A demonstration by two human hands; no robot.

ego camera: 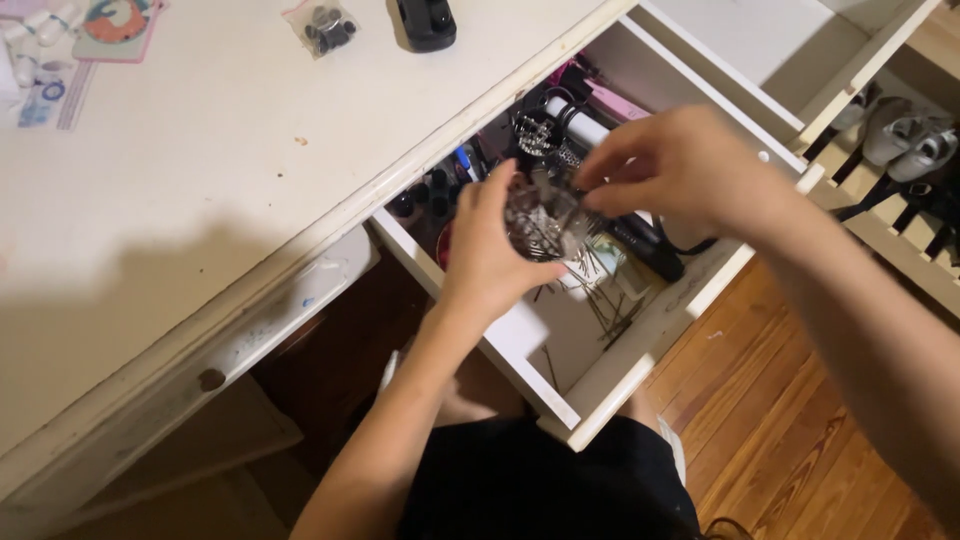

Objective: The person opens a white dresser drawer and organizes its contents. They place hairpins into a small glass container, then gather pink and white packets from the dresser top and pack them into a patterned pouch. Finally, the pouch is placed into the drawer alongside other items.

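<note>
White desk top (220, 170), small plastic bag of dark pieces (326, 27), black device (426, 22), wooden floor (790, 430)

Warm dim indoor light; big soft shadow on desktop (180, 200); slight motion blur.

Matt painted wooden desk (250, 170), glossy plank floor (790, 420), metal hairpins (605, 290)

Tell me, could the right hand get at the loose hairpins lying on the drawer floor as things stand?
Probably yes. The right hand hovers over the open drawer, and the loose hairpins lie uncovered just below it. Its fingers are busy at the clear container held by the left hand.
</note>
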